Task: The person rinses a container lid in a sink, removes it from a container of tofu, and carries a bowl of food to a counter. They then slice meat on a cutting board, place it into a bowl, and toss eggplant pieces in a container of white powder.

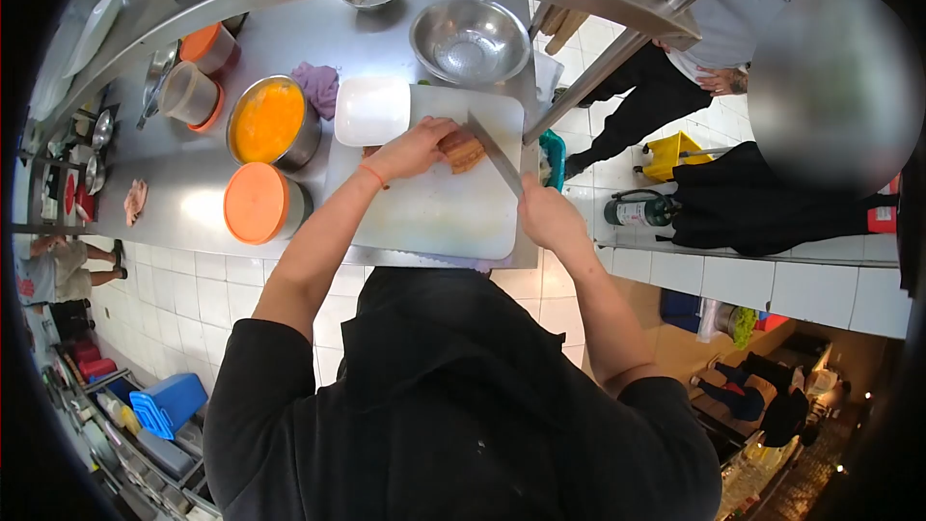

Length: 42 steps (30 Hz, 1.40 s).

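Observation:
A white cutting board (434,222) lies at the front edge of the steel counter. On it rests a reddish-brown, layered piece of meat that looks like pork belly (465,152). My left hand (424,147) is closed over the left end of the meat and presses it to the board. In my right hand (553,216) is the handle of a kitchen knife (496,156), its blade slanting up and left just right of the meat. A white square tub (372,111) sits at the board's upper left. A small brown piece partly shows under my left wrist.
Left of the board stand a pot of orange liquid (268,123), an orange-lidded container (257,204) and a purple cloth (316,89). A steel bowl (470,41) is behind the board. A metal post (603,77) rises at the right; a person (714,58) stands beyond it.

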Available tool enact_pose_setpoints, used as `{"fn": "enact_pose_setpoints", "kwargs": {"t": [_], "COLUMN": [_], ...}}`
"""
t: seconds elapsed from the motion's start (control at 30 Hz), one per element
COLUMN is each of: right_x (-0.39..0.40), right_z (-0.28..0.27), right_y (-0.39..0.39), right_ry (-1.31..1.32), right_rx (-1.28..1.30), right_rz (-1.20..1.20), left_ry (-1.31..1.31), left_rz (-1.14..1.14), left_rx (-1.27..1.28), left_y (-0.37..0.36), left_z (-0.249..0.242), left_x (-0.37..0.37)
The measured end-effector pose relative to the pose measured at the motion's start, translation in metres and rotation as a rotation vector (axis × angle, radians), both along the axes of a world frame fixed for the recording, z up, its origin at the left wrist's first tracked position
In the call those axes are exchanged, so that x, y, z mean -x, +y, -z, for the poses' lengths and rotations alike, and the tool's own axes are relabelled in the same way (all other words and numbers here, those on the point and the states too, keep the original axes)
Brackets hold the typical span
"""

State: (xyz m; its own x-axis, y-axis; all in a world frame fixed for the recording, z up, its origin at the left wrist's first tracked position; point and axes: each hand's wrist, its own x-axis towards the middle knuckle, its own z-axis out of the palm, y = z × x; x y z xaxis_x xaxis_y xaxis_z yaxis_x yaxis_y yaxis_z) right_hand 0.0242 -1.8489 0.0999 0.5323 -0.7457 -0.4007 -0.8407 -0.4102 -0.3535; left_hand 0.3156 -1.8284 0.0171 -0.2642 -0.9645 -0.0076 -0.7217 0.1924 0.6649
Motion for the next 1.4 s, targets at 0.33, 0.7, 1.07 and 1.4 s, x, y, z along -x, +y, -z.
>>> {"fn": "enact_pose_setpoints", "kwargs": {"t": [0.33, 0.7, 1.07, 1.4], "right_x": [0.001, 0.026, 0.01, 0.008], "right_z": [0.0, 0.038, 0.049, 0.054], "right_y": [0.002, 0.081, 0.075, 0.075], "right_ry": [-0.01, -0.555, -0.195, -0.106], "right_rx": [0.049, 0.229, 0.02, -0.004], "right_rz": [0.058, -0.032, -0.11, -0.072], "left_ry": [0.07, 0.133, -0.087, 0.076], "left_rz": [-0.017, -0.783, -0.925, -0.466], "left_rx": [-0.01, 0.09, 0.158, 0.243], "left_y": [0.001, 0.104, 0.104, 0.139], "left_z": [0.002, -0.02, 0.037, 0.038], "left_x": [-0.001, -0.048, 0.001, 0.073]}}
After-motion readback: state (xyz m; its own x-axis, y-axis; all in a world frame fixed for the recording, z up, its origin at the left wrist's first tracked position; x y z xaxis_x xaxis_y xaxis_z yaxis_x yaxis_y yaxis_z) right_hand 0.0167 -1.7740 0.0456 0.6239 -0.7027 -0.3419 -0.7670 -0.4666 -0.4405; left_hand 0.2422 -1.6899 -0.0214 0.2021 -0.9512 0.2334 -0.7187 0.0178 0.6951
